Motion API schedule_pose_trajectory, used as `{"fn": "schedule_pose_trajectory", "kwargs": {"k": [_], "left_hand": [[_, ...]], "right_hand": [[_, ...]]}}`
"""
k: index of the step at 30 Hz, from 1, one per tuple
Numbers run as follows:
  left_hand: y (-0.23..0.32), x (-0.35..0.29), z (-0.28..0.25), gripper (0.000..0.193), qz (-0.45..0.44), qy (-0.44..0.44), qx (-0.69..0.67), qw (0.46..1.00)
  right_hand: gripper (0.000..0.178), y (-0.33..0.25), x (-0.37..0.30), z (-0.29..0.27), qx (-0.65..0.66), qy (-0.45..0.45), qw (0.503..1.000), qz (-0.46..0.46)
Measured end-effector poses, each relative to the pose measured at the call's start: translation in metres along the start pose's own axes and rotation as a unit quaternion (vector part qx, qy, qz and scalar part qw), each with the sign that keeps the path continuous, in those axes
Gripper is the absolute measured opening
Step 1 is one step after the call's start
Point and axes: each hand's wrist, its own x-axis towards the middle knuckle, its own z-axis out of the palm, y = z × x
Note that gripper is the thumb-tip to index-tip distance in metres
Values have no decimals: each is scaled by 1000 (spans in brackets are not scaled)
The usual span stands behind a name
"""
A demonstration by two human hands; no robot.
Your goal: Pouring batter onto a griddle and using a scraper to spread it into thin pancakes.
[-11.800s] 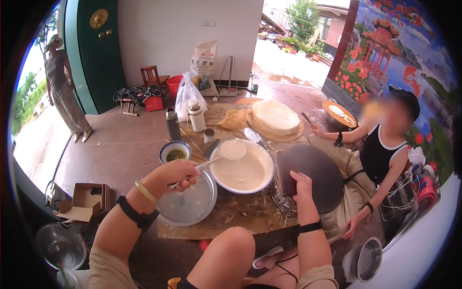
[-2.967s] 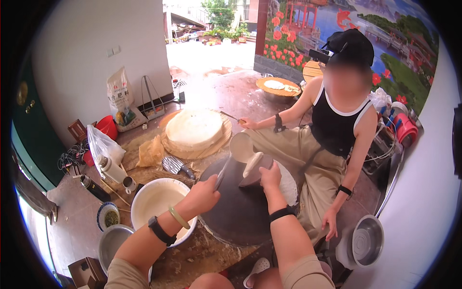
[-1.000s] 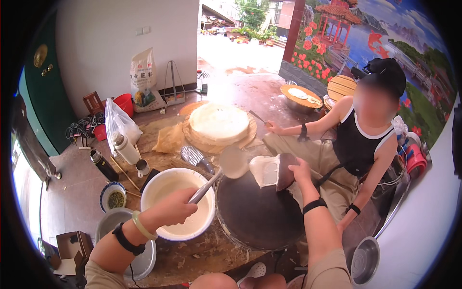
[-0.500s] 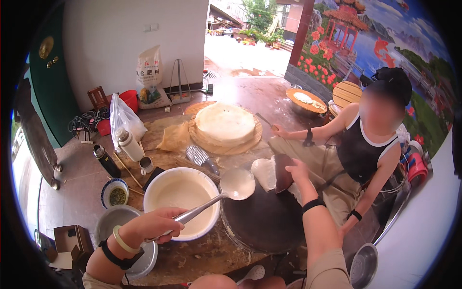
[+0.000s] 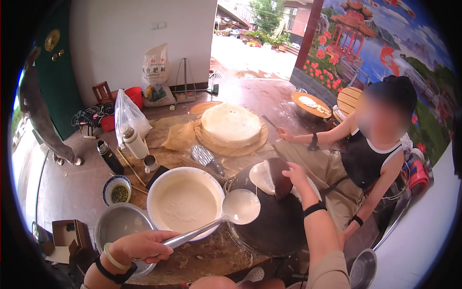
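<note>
Your ladle (image 5: 204, 229) has come back toward you since half a second ago; its cup of batter (image 5: 242, 206) now hangs in line with the gap between the white bowl (image 5: 185, 176) and the dark griddle (image 5: 276, 224). Your hands are apart: the left hand (image 5: 147, 244) is wrapped round the ladle's handle, and the right hand (image 5: 297, 177) grips a brown scraper (image 5: 280, 174) over the griddle's far side, with a pale lump (image 5: 261, 178) clinging to its left face. You can't tell from here whether that lump touches the griddle.

If your left wrist rolls, the full cup could spill across both rims. If the scraper tips too far, the lump could slide off over the griddle's far edge. Should the griddle be hot, which isn't visible, your right fingers are near it.

White bowl and griddle stand toward the right of the wooden board (image 5: 202, 267), a metal basin (image 5: 100, 230) by its near left corner. Two flasks (image 5: 135, 142) stand toward its far left; a stack of pale rounds (image 5: 231, 123) lies near the far edge. Past the right edge sits a co-worker (image 5: 368, 154), before a painted wall (image 5: 370, 53); an open doorway (image 5: 245, 58) lies beyond.
</note>
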Motion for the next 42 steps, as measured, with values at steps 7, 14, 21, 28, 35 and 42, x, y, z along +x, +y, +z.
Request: {"fn": "schedule_pose_trajectory", "kwargs": {"k": [7, 14, 21, 28, 35, 42], "left_hand": [[-3, -12, 10, 59, 20, 11, -22, 1000], [-1, -25, 11, 57, 33, 7, -16, 999], [1, -46, -2, 58, 60, 5, -58, 997], [10, -58, -1, 61, 124, 27, -129, 983], [-7, -72, -15, 58, 214, 65, -277, 935], [-67, -68, -41, 52, 228, 213, -270, 911]], "right_hand": [[46, -40, -16, -19, 87, -133, 986, 57], [46, -23, -7, 6, 7, -111, 994, 25], [48, -26, 1, -3, -23, -72, 997, -13], [43, -52, -16, 34, -48, -146, 987, -42], [44, -46, -16, 11, -32, -92, 995, -10], [43, -57, -33, 23, -36, -209, 977, -14]]}}
